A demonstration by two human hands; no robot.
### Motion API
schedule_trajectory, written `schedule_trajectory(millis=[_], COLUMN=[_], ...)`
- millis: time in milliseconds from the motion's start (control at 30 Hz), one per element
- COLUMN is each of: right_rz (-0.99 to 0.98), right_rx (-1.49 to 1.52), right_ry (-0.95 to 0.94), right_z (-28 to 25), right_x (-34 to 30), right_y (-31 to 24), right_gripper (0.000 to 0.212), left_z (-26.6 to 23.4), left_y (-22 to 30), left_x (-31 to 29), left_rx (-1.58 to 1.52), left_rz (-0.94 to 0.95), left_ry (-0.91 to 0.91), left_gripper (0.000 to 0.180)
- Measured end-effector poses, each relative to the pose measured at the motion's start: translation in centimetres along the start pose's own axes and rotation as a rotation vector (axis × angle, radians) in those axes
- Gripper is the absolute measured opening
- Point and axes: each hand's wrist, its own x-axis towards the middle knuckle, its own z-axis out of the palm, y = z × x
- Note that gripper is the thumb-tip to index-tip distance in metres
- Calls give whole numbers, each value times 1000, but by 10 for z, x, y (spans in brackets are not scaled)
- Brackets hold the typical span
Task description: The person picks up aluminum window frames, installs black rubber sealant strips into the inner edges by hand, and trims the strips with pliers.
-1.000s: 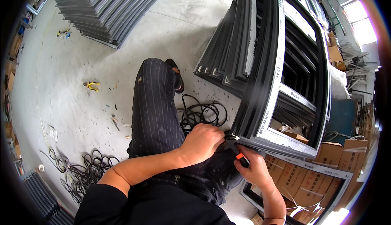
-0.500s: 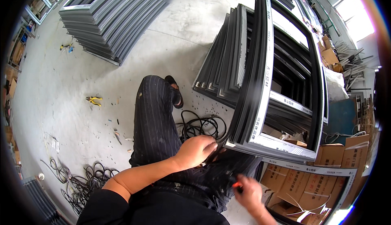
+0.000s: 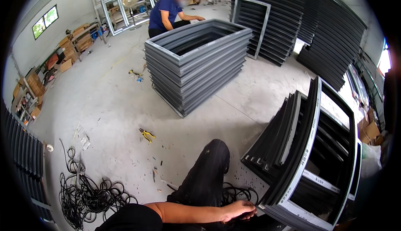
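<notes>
My left hand (image 3: pixel 237 211) is closed, fingers curled together, beside the lower corner of a dark window frame (image 3: pixel 301 170) with pale printed tape on its face. What its fingers pinch is too small and dark to make out. A loose coil of black cord-like strip (image 3: pixel 227 195) lies on the floor just beyond the hand, partly behind my knee. The taped frame leans at my right against several more dark frames (image 3: pixel 273 137). My right hand does not show.
A tall stack of grey frames (image 3: pixel 196 78) stands ahead, with a person in a blue shirt (image 3: pixel 161 13) crouching behind it. Yellow-handled pliers (image 3: pixel 147 135) lie on the floor. Tangled black strip (image 3: pixel 90 199) sits at left. More frame stacks (image 3: pixel 267 26) stand at the back right.
The view has swung up and left, bringing the person and far stacks into sight. My right hand, holding something red, has left the picture. My left hand stays by the frame's corner.
</notes>
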Motion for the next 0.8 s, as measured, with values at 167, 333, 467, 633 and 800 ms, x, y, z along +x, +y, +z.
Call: schedule_trajectory(millis=[167, 333, 467, 633, 800], right_rz=[305, 254, 380, 382, 430], right_rx=[784, 1010, 940, 826, 874], right_ry=[-23, 152, 376, 465, 339], right_z=[38, 70, 61, 45, 40], right_x=[43, 52, 43, 42, 45], right_y=[4, 5, 7, -5, -5], right_gripper=[65, 62, 27, 22, 19], left_z=[9, 16, 10, -32, -3], left_y=[-24, 1, 7, -1, 26], left_x=[11, -15, -12, 49, 59], left_rx=[-411, -275, 78, 262, 460], left_rz=[39, 27, 97, 236, 172], left_ry=[55, 63, 244, 149, 132], left_gripper=[13, 15, 25, 37, 38])
